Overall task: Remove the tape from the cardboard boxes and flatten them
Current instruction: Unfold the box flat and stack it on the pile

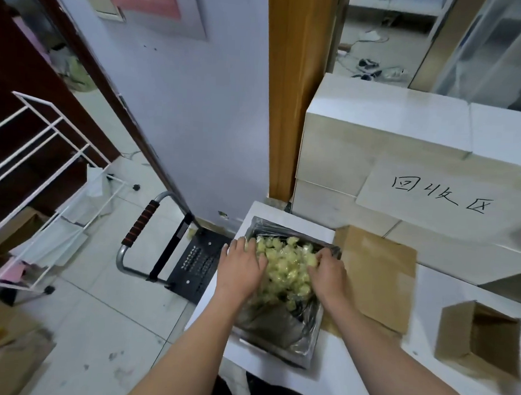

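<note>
Noted on white table [459,298]: flattened cardboard [376,270] lying just right of right hand [329,273], open cardboard box [481,338] unflattened and well apart further right; lined bin [276,328] directly under both hands. Left hand [242,267] and right hand pressing down on wad of yellowish tape scraps [285,268], fingers spread and dug in, neither grip closed round anything. Risks judged: sticky tape clinging to fingers on withdrawal; liner tearing or slipping under pressure.

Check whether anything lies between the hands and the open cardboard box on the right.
Nothing visible blocks it. Both the left hand and right hand press into wadded tape in the lined bin; the open cardboard box sits apart, with bare white surface between.
</note>
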Tool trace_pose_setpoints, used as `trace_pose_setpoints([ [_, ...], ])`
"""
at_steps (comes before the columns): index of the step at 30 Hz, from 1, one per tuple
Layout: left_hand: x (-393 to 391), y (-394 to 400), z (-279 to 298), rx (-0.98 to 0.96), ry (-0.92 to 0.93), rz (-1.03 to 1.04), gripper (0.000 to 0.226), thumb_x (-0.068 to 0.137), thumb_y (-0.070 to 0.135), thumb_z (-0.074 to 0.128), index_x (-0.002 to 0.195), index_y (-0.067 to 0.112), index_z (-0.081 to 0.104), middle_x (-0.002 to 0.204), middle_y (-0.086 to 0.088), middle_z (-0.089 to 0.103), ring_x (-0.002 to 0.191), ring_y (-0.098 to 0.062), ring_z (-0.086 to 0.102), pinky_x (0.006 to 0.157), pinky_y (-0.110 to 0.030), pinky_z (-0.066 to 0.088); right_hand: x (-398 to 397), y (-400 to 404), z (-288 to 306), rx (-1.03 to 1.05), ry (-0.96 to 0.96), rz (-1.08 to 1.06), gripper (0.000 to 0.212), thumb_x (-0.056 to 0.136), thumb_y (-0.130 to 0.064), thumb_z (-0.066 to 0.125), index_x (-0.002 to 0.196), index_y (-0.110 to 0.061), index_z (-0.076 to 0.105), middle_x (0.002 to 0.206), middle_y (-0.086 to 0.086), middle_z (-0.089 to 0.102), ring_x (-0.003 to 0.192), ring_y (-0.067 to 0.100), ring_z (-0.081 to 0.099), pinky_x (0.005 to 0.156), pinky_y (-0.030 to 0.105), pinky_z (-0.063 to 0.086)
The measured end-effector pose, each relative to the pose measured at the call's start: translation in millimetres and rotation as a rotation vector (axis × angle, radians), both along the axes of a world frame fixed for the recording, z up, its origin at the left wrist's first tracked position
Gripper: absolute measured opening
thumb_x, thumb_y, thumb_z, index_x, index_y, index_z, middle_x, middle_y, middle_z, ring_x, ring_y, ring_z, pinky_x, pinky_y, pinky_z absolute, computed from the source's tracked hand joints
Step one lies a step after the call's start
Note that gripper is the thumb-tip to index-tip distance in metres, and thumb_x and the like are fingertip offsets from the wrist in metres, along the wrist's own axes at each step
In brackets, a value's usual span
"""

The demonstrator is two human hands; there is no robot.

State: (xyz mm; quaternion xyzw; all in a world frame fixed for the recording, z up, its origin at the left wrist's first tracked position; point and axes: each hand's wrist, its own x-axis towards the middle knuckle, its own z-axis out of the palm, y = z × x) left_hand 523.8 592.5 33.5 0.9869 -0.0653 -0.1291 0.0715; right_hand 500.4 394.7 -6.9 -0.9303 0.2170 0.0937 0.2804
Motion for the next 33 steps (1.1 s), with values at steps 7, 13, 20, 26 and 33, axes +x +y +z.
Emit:
trace_pose_setpoints([
  [7,10.7,-1.3,-4.0,-0.009,0.018,-0.030,0.052,0.103,0.040,0.030,0.147,0.014,0.039,0.144,-0.013,0.048,0.135,-0.029,0.041,0.118,-0.046,0.027,0.3,2.9,-4.3,-0.063,-0.001,0.030,0.027,0.091,-0.025,0.068,0.115,-0.014,0.068,0.109,0.007,0.069,0.110,0.027,0.059,0.093,0.036,0.050],
  [13,10.9,1.3,-0.9,-0.015,0.023,-0.061,0.051,0.103,0.040,0.030,0.146,0.015,0.041,0.146,-0.012,0.047,0.136,-0.028,0.041,0.119,-0.047,0.027,2.6,8.1,9.5,-0.098,-0.052,-0.077,0.029,0.096,-0.024,0.058,0.122,-0.013,0.064,0.115,0.008,0.069,0.104,0.029,0.064,0.090,0.036,0.053],
  [20,-3.1,9.6,-2.8,0.046,0.063,-0.090,0.054,0.104,0.040,0.027,0.149,0.014,0.038,0.149,-0.012,0.043,0.141,-0.028,0.035,0.121,-0.049,0.021,-5.3,11.1,29.0,-0.270,0.158,0.229,0.062,0.099,-0.049,0.041,0.150,-0.015,0.037,0.155,0.014,0.037,0.142,0.030,0.034,0.119,0.046,0.017],
  [26,-13.3,-3.1,2.3,0.039,0.064,-0.168,0.053,0.103,0.038,0.026,0.149,0.014,0.037,0.152,-0.012,0.040,0.145,-0.027,0.030,0.122,-0.048,0.019,-29.1,24.5,46.1,-0.380,0.129,0.320,0.069,0.096,-0.055,0.038,0.152,-0.014,0.033,0.156,0.017,0.034,0.143,0.032,0.031,0.121,0.047,0.016],
  [33,-38.7,-20.7,17.5,0.027,0.044,-0.310,0.057,0.105,0.042,0.023,0.152,0.013,0.033,0.156,-0.013,0.035,0.146,-0.029,0.029,0.121,-0.048,0.023,-61.5,24.6,74.9,-0.330,0.082,0.241,0.059,0.094,-0.049,0.044,0.143,-0.015,0.044,0.140,0.015,0.049,0.126,0.032,0.048,0.100,0.040,0.044],
])
